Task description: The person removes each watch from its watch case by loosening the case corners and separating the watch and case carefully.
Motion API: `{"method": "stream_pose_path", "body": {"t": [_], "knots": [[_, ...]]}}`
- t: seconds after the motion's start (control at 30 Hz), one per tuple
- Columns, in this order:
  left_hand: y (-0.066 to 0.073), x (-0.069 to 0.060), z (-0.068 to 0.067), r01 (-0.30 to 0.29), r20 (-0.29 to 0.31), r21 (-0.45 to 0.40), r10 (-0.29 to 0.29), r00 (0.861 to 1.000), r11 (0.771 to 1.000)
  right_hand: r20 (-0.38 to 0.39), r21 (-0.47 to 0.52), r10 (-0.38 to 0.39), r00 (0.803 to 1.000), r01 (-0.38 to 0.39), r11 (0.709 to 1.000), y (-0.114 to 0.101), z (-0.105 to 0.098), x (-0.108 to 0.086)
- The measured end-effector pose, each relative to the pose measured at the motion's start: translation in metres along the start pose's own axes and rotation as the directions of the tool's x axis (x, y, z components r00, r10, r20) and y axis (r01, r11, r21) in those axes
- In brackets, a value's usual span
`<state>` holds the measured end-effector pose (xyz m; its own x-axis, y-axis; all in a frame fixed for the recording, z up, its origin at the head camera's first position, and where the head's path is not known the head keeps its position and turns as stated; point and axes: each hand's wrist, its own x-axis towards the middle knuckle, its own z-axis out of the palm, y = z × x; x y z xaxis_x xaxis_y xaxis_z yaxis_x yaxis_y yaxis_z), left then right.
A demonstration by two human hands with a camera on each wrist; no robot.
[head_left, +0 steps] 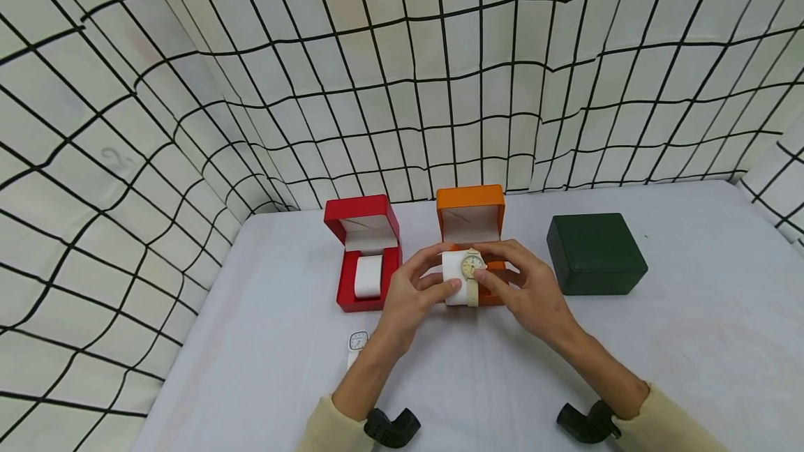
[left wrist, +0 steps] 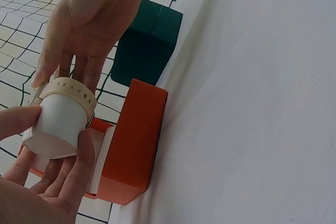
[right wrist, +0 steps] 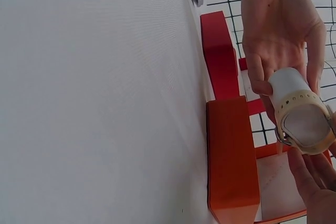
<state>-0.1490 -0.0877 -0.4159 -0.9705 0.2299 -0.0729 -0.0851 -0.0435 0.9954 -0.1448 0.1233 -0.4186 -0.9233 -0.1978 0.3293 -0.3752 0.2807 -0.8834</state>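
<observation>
Above the open orange watch box (head_left: 471, 201), my left hand (head_left: 411, 295) grips a white watch cushion (head_left: 451, 277) between thumb and fingers. A wristwatch (head_left: 472, 266) with a cream strap and round dial wraps around the cushion's right end. My right hand (head_left: 534, 288) pinches the watch, thumb at the dial's edge, fingers behind. The left wrist view shows the row of holes in the strap (left wrist: 68, 88) and the cushion (left wrist: 55, 124) in the left fingers. In the right wrist view the buckle (right wrist: 282, 136) lies against the side of the cushion.
An open red watch box (head_left: 345, 281) with a white cushion (head_left: 368, 276) inside stands to the left. A closed dark green box (head_left: 597, 253) stands to the right. A white square-faced watch (head_left: 358, 342) lies partly behind the left forearm. Black wire mesh (head_left: 414, 82) borders the white-covered table (head_left: 477, 375).
</observation>
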Motion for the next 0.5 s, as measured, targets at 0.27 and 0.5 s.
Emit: {"method": "stream_pose_path", "body": {"t": [0.27,0.5], "knots": [[-0.0006,-0.0012,0.0030,-0.014,-0.025,0.011,0.014,1.000,1.000,-0.011,0.005,-0.005,1.000,0.005,1.000,0.0016,0.0012,-0.0015],[-0.0006,-0.0008,0.0048,-0.032,-0.044,0.014,0.033,0.999,0.999,-0.032,-0.021,-0.006,0.999,0.006,1.000,0.0020,0.0012,-0.0030]]}}
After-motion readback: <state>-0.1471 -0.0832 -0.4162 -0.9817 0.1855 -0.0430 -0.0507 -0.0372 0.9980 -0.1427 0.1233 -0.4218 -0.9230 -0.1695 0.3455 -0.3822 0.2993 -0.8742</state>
